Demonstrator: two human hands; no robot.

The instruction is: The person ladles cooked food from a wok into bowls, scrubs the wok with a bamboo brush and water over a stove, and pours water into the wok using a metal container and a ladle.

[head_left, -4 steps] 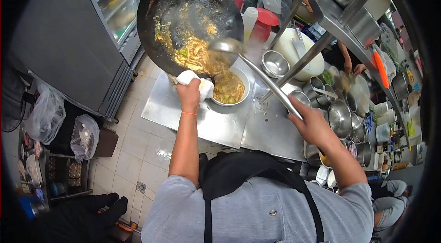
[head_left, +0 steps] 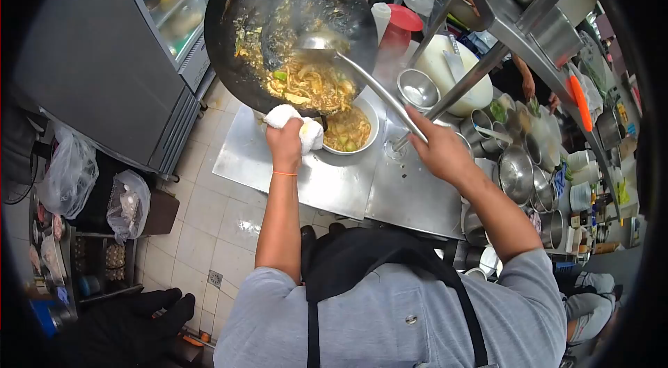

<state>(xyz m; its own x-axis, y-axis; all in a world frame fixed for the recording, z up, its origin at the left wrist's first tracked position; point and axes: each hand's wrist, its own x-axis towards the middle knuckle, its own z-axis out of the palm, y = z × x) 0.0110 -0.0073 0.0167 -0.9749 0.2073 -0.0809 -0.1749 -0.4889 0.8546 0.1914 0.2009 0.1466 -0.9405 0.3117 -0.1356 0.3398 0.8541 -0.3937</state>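
My left hand (head_left: 284, 147) is closed around a folded white cloth (head_left: 311, 135) at the near rim of a large black wok (head_left: 233, 20). The wok is tilted toward me over a white bowl (head_left: 376, 128). Saucy stir-fried food (head_left: 313, 86) with green pieces lies along the wok's lower side, and similar food (head_left: 348, 130) fills much of the bowl. In my right hand (head_left: 442, 145) is the handle of a metal ladle (head_left: 321, 42), fingers wrapped round it. The ladle's head is inside the wok, just above the food. The cloth hides the wok's handle.
Under the bowl is a steel table (head_left: 278, 177). A small metal bowl (head_left: 418, 89), a large white tub (head_left: 452, 90) and a red container (head_left: 398, 37) stand beyond. At right, a steel shelf frame (head_left: 480, 69) rises beside several metal bowls. Co-workers' hands (head_left: 529, 86) show behind it.
My right hand has drawn the ladle up and left, away from the bowl and further into the wok. Food in the wok now sits nearer its lower right rim.
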